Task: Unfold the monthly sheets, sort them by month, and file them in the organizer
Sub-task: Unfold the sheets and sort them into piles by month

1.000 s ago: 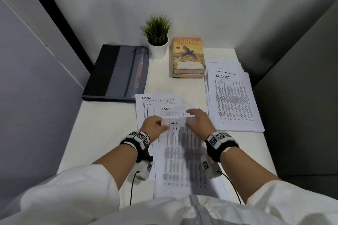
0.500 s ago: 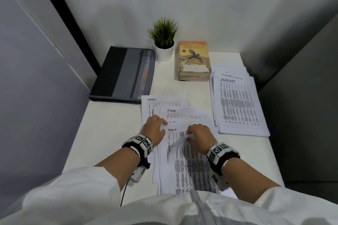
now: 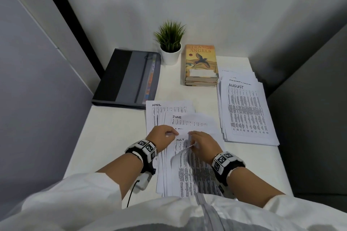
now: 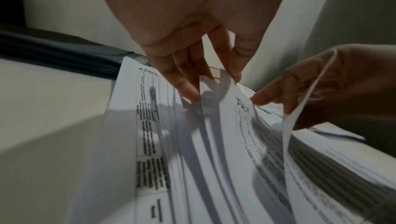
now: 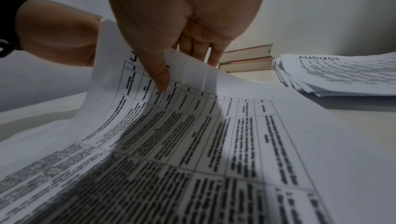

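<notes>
— Where are the hands now?

— My left hand (image 3: 163,135) pinches the top edges of several sheets in the near pile (image 3: 169,170) on the counter (image 3: 112,137), fingers curled round them. My right hand (image 3: 201,143) pinches the top of one sheet (image 5: 193,126), thumb on its face, and curls it up off the July sheet (image 3: 181,143).

— And the rest?

— April (image 3: 159,108) and June (image 3: 189,120) lie fanned just beyond; the August pile (image 3: 246,112) sits to the right; the organizer (image 3: 129,77) lies closed at the far left.

— What could go wrong?

— I think two sheets could cling and lift together, so a month gets misfiled. Pulling against my left pinch might crease or tear the paper, or skew the fanned pile.
</notes>
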`<state>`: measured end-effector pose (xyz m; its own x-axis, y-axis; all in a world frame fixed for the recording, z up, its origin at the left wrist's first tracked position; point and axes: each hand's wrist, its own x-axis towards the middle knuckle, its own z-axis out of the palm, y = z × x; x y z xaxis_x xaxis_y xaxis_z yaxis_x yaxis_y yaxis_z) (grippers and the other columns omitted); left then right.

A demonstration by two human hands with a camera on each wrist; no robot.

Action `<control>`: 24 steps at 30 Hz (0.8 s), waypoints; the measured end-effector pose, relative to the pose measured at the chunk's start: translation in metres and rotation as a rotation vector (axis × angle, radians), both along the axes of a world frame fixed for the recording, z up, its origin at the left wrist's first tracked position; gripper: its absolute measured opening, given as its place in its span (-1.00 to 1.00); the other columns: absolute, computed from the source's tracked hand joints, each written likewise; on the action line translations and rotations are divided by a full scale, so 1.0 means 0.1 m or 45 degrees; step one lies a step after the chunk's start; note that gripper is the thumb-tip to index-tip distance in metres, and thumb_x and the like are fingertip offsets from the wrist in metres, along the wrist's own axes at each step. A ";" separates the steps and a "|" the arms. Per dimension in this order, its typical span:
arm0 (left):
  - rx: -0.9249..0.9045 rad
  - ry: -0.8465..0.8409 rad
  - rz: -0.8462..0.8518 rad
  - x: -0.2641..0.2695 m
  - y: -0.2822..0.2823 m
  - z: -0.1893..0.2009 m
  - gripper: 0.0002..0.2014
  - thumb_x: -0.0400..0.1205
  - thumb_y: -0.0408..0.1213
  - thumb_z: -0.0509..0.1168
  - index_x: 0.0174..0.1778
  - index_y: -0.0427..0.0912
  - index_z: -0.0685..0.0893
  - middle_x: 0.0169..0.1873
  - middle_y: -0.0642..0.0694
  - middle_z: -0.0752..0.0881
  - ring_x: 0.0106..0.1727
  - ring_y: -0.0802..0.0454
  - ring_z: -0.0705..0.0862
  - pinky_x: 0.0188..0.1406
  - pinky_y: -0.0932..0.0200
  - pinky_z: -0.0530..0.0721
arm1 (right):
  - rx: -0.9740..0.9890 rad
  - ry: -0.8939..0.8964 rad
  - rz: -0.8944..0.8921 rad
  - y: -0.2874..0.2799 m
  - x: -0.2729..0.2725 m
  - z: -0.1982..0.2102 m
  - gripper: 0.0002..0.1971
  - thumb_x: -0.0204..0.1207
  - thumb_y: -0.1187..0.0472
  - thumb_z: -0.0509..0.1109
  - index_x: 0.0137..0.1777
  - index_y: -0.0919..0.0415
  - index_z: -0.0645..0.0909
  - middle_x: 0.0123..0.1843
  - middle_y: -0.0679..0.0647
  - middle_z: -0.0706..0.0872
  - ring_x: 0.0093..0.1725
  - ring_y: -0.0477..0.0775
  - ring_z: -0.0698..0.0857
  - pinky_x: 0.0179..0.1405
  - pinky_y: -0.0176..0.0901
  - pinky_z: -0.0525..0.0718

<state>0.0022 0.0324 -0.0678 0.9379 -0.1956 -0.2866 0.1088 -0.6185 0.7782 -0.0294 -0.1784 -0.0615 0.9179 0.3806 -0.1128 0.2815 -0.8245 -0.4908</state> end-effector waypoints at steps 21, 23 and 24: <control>-0.001 0.100 0.071 0.01 -0.05 -0.04 -0.88 0.46 -0.22 0.51 -0.28 0.03 0.68 -0.33 0.06 0.70 -0.31 0.14 0.65 -0.31 0.28 0.56 | 0.046 -0.124 0.020 -0.02 -0.10 -0.01 -0.89 0.27 0.40 0.46 -0.26 0.22 0.61 -0.09 0.12 0.73 -0.03 0.24 0.63 -0.08 -0.03 0.57; 0.001 0.105 0.086 0.01 -0.03 -0.04 -0.93 0.52 -0.13 0.45 -0.20 0.01 0.71 -0.23 0.05 0.74 -0.19 0.11 0.68 -0.24 0.23 0.59 | 0.084 -0.139 -0.018 -0.03 -0.12 0.00 -0.86 0.25 0.43 0.47 -0.28 0.21 0.62 -0.18 0.10 0.68 -0.12 0.22 0.63 -0.22 -0.13 0.48; 0.006 0.103 0.089 0.00 -0.01 -0.03 -0.91 0.56 -0.11 0.41 -0.17 -0.03 0.72 -0.17 0.04 0.75 -0.12 0.08 0.69 -0.18 0.22 0.61 | 0.094 -0.145 -0.031 -0.04 -0.13 0.00 -0.86 0.26 0.43 0.48 -0.28 0.20 0.63 -0.18 0.09 0.67 -0.14 0.21 0.63 -0.25 -0.16 0.45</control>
<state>0.0025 0.0309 -0.0712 0.9230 -0.1293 -0.3625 0.2138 -0.6109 0.7623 -0.0425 -0.1820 -0.0612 0.9320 0.3618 0.0202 0.3195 -0.7944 -0.5166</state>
